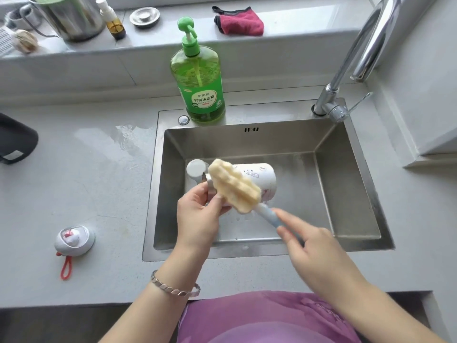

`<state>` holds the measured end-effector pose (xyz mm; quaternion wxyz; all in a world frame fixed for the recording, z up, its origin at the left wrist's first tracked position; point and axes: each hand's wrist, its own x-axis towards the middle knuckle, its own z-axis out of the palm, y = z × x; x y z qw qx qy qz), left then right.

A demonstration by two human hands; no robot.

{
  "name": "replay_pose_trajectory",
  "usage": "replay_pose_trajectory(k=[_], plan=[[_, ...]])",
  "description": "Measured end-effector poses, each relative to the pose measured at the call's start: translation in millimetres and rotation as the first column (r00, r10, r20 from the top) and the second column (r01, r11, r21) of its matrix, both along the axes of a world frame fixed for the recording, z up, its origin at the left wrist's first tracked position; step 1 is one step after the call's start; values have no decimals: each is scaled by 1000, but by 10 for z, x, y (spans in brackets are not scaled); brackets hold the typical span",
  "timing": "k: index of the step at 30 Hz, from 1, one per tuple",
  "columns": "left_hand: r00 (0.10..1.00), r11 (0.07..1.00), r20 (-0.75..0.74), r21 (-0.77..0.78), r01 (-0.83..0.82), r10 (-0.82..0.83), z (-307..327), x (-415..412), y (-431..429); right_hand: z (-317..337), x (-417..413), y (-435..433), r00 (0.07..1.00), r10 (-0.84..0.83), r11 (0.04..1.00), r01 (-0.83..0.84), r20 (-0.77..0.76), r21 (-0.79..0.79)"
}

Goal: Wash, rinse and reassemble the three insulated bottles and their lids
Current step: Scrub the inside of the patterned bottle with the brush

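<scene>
Left hand (197, 214) curls its fingers round the steel neck of the bottle (262, 177): white, its side print too blurred to read, tipped over the sink (358, 169). Right hand (311, 246) grips the brush (235, 186), whose yellow sponge head lies across the bottle. The lid (74, 240) sits on the counter, left. The soap (200, 78) label reads 柠檬洗洁精.

My left hand (197, 214) and the sponge brush (235, 186) partly hid the mouth of the white bottle (262, 177). My right hand (314, 246) was blurred, covering the brush handle's end.
</scene>
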<state>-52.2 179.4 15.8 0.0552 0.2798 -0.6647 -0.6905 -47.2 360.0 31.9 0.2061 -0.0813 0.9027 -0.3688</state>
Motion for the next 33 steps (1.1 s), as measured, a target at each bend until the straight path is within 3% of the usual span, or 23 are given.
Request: replay_pose_trajectory(k=[3, 7, 11, 13, 16, 19, 21, 23, 27, 30, 33], plan=[[997, 995, 29, 69, -77, 76, 52, -46, 11, -109, -181, 195, 981, -188, 979, 191, -46, 74], [993, 990, 14, 88, -114, 113, 89, -83, 11, 12, 92, 22, 996, 13, 997, -6, -88, 78], [993, 989, 7, 93, -117, 117, 98, -75, 19, -95, -107, 179, 979, -184, 972, 195, -88, 131], [994, 991, 2, 77, -109, 109, 91, -69, 8, -47, -14, 119, 983, -97, 985, 118, -156, 129], [999, 998, -20, 47, -45, 46, 84, -38, 0, 11, 59, 98, 990, -34, 994, 47, -134, 95], [991, 980, -77, -172, 96, -111, 69, 26, 7, -71, -141, 196, 986, -141, 982, 150, -83, 112], [975, 947, -88, -269, 174, -204, 57, 67, 6, -5, -97, 156, 995, -59, 997, 63, -78, 50], [961, 927, -113, -311, 209, -254, 20, 109, -50, 70, -85, 144, 1000, -5, 1000, 5, -23, 1], [917, 879, -163, -386, 280, -363, -59, 169, -191, 44, -232, 249, 998, -62, 996, 60, 23, 67], [904, 848, -143, -429, 310, -402, -91, 190, -228, 106, -94, 134, 999, 24, 999, -23, 27, -39], [892, 838, -151, -436, 327, -427, -102, 200, -242, 19, -204, 199, 995, -54, 999, 54, 89, -2]])
